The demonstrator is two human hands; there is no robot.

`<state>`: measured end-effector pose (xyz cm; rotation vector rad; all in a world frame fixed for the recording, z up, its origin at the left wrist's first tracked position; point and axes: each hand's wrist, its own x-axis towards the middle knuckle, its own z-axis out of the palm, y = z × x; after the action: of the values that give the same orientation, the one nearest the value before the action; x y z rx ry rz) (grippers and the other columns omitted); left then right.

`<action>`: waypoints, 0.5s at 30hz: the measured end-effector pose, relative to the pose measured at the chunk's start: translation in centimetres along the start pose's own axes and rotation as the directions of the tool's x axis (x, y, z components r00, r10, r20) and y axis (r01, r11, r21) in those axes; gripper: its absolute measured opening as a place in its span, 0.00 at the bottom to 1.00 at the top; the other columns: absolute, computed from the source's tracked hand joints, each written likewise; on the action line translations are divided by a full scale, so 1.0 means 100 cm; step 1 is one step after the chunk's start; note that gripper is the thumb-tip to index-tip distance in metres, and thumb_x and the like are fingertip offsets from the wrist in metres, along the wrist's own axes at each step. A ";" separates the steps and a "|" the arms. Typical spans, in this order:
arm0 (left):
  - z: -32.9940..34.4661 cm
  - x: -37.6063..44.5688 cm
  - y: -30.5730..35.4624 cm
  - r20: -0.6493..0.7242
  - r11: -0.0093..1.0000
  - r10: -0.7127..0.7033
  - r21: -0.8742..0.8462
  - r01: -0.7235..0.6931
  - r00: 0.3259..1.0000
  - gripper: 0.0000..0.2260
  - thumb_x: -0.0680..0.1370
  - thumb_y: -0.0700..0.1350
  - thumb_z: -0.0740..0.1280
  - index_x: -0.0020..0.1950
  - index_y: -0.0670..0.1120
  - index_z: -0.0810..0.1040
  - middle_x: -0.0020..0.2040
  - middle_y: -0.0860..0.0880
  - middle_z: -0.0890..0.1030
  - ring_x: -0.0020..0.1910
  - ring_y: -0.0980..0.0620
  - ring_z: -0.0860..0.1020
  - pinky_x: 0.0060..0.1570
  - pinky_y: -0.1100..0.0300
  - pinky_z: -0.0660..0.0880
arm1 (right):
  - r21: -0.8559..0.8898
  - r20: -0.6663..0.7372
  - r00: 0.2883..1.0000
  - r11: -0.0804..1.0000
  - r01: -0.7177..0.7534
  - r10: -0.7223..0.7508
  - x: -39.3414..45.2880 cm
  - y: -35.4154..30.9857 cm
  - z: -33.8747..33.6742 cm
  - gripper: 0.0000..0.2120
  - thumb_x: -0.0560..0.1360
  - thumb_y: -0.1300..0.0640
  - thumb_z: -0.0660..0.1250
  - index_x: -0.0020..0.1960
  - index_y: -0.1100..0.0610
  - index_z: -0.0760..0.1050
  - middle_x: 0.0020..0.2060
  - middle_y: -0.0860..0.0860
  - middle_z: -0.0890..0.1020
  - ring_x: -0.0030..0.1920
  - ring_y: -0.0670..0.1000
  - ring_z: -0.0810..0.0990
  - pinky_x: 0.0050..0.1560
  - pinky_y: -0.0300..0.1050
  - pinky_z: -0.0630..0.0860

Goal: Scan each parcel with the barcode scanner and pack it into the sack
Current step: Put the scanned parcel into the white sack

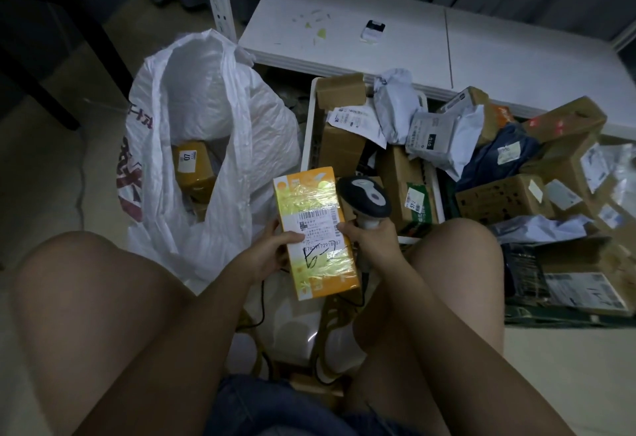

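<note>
My left hand grips the left edge of an orange and yellow parcel, thumb lying on its white shipping label, which faces up. Right beside it, my right hand grips the handle of the grey barcode scanner, whose head rises just to the right of the parcel. The white plastic sack stands open to the left, with a brown taped parcel marked 07 inside.
A white crate ahead holds cardboard boxes and grey mailer bags. More boxes pile up on the right. A low white shelf board lies behind. My knees frame the hands, and the scanner cable trails down between them.
</note>
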<state>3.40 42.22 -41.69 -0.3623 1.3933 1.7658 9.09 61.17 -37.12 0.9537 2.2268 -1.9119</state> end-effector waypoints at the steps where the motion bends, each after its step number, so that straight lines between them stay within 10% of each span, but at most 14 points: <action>1: 0.000 0.000 0.000 -0.015 1.000 0.011 0.008 -0.011 1.000 0.48 0.59 0.44 0.79 0.75 0.54 0.60 0.60 0.43 0.81 0.56 0.38 0.81 0.56 0.31 0.73 | 0.003 0.006 1.000 1.000 0.002 -0.002 0.000 -0.001 -0.001 0.18 0.71 0.64 0.75 0.57 0.68 0.75 0.47 0.60 0.83 0.49 0.58 0.83 0.46 0.49 0.80; 5: 0.002 -0.006 0.002 -0.063 0.983 0.153 0.115 -0.145 0.986 0.43 0.70 0.42 0.77 0.76 0.57 0.55 0.62 0.45 0.79 0.55 0.42 0.81 0.47 0.43 0.80 | 0.144 -0.050 0.998 0.989 0.040 -0.033 -0.006 -0.017 -0.005 0.12 0.76 0.66 0.67 0.59 0.61 0.73 0.44 0.50 0.80 0.42 0.46 0.78 0.35 0.31 0.75; 9: 0.002 -0.016 0.012 -0.131 0.932 0.341 0.176 -0.317 0.931 0.41 0.72 0.39 0.73 0.76 0.58 0.52 0.64 0.51 0.74 0.62 0.47 0.76 0.52 0.48 0.79 | 0.154 -0.082 0.994 0.984 0.089 -0.077 -0.009 -0.027 -0.012 0.18 0.76 0.58 0.69 0.64 0.61 0.73 0.53 0.57 0.81 0.52 0.56 0.80 0.49 0.47 0.76; 15: 0.007 -0.028 0.031 -0.177 0.882 0.451 0.241 -0.406 0.875 0.45 0.72 0.38 0.74 0.78 0.55 0.49 0.66 0.52 0.70 0.64 0.51 0.72 0.56 0.51 0.76 | 0.057 0.176 0.975 0.990 0.129 -0.138 -0.042 -0.046 -0.015 0.09 0.77 0.59 0.69 0.55 0.60 0.76 0.39 0.53 0.78 0.39 0.49 0.76 0.35 0.38 0.72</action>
<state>2.91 41.57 -37.54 -0.1538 1.9162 1.9589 10.76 60.60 -31.00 0.6211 2.2030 -2.0212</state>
